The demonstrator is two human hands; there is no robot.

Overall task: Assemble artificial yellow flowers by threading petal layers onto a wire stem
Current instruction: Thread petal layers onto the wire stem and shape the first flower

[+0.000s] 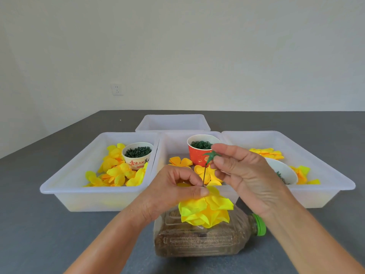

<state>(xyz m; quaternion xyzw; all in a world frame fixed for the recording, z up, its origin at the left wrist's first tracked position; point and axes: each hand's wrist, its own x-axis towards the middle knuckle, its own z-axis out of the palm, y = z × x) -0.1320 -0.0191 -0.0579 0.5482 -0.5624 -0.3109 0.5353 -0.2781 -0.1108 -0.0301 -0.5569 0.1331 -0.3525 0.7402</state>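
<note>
A thin dark wire stem [204,176] rises from a stack of bright yellow petal layers [205,209] held over a bottle. My left hand [173,189] pinches the petal stack at the base of the wire. My right hand [240,171] is shut on a small green calyx piece [211,155] at the wire's top end. Loose yellow and orange petals [116,171] lie in the left tray, more orange petals [180,162] in the middle tray and yellow petals [266,152] in the right tray.
Three white trays [65,186] stand side by side, with a fourth tray [172,123] behind. A white paper cup [136,158] and a red cup [197,153] hold green parts. A white bowl [284,171] lies tilted in the right tray. A brown-filled plastic bottle [207,240] lies on the grey table.
</note>
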